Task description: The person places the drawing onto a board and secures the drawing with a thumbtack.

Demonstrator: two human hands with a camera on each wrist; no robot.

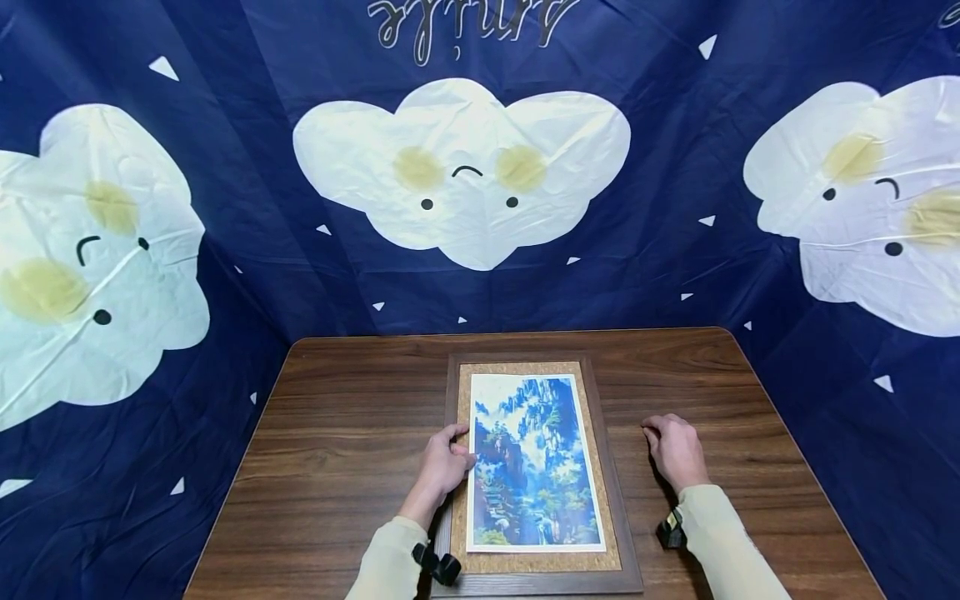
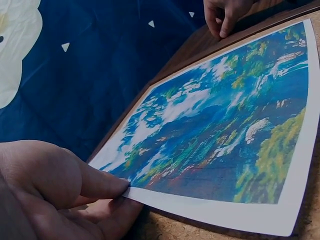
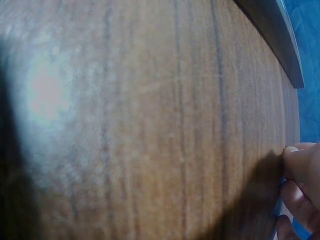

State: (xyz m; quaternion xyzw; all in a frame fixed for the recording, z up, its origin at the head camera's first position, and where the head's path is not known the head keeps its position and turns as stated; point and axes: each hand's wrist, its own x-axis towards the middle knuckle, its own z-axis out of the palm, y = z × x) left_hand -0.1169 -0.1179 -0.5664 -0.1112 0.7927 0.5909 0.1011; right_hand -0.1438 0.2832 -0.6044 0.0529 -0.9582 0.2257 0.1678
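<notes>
A printed landscape picture (image 1: 532, 458) in blue, white and green with a white border lies over a cork board in a brown wooden frame (image 1: 618, 517). At the picture's left edge my left hand (image 1: 444, 462) pinches the white border (image 2: 165, 204) between thumb and fingers. That edge stands slightly raised off the cork (image 2: 172, 226) in the left wrist view. My right hand (image 1: 677, 450) is low over the table to the right of the frame, apart from it. Its fingers (image 3: 300, 165) bend loosely, thumb near the index finger, with nothing visible between them.
The brown wood-grain table (image 1: 337, 433) carries the framed board near its middle. Dark blue cloth (image 1: 247, 275) with white clouds (image 1: 465, 167) hangs behind and at both sides. Black cameras (image 1: 437, 565) sit on both wrists.
</notes>
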